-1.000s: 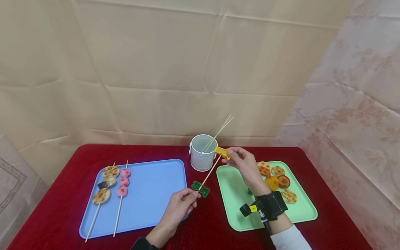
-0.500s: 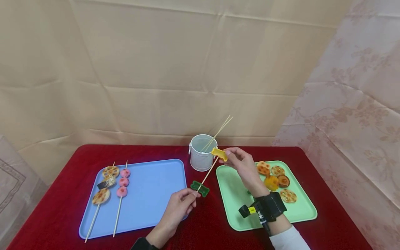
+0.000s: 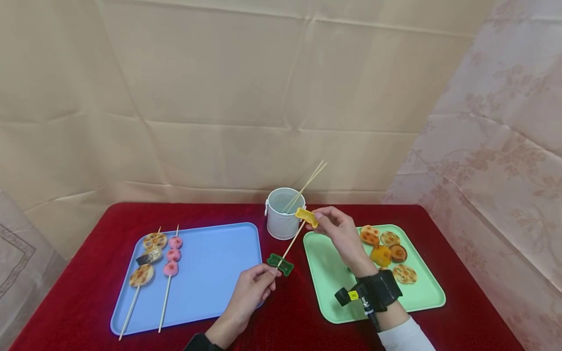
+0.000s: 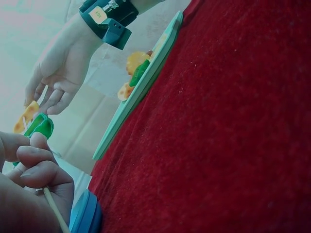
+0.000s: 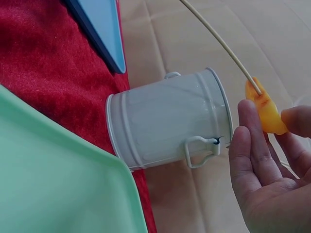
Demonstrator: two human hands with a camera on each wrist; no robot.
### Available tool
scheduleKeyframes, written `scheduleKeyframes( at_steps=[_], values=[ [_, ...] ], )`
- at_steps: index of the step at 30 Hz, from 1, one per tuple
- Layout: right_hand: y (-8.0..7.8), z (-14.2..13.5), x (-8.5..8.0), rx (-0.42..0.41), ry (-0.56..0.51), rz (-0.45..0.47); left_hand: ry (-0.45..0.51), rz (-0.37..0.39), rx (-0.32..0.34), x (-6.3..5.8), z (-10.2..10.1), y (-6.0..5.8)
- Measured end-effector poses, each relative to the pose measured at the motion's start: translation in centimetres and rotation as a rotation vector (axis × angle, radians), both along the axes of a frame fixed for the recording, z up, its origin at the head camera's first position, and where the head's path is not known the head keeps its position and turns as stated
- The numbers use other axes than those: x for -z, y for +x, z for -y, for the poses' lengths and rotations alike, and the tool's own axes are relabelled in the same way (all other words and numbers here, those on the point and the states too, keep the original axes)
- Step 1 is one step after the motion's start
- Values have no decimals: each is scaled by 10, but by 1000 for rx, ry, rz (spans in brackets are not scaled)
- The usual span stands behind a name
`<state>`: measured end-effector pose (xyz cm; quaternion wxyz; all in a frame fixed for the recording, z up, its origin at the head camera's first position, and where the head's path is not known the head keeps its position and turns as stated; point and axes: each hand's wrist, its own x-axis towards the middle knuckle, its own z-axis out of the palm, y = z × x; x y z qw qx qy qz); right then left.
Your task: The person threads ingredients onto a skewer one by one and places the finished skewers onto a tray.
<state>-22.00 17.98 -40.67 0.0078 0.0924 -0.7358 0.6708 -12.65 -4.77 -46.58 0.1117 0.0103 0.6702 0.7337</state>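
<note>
My left hand (image 3: 248, 292) pinches a thin wooden skewer (image 3: 293, 242), tilted up to the right. Just past its fingertips, a dark green toy pepper piece (image 3: 281, 264) is threaded on the stick. My right hand (image 3: 340, 234) pinches a yellow toy food piece (image 3: 306, 217), curved like a pepper slice, between thumb and fingers at the skewer's upper end. In the right wrist view, the stick's end meets the marked face of the yellow piece (image 5: 269, 114). The left wrist view shows the green piece (image 4: 41, 126) close to my left fingers, with the stick's lower part leaving the palm.
A white pail (image 3: 283, 222) with two thin skewers stands behind my hands. On the left, a blue tray (image 3: 215, 273) bears two loaded skewers. A light green tray (image 3: 327, 297) on the right holds several toy food pieces, partly behind my right wrist. Red cloth (image 3: 290, 317) covers the table.
My right hand has moved slightly left and down with the yellow piece, which has turned a little on the skewer's end. My left hand has stayed nearly still.
</note>
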Motion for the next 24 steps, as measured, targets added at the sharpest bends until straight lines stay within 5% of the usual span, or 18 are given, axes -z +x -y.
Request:
scheduleKeyframes(
  at_steps=[10,24],
  values=[
    [3,2,3,-41,54,-4,9,4,-9,-2,-2,1],
    [0,12,3,-31,51,118,5,-19,-40,-3,-8,-2]
  ],
)
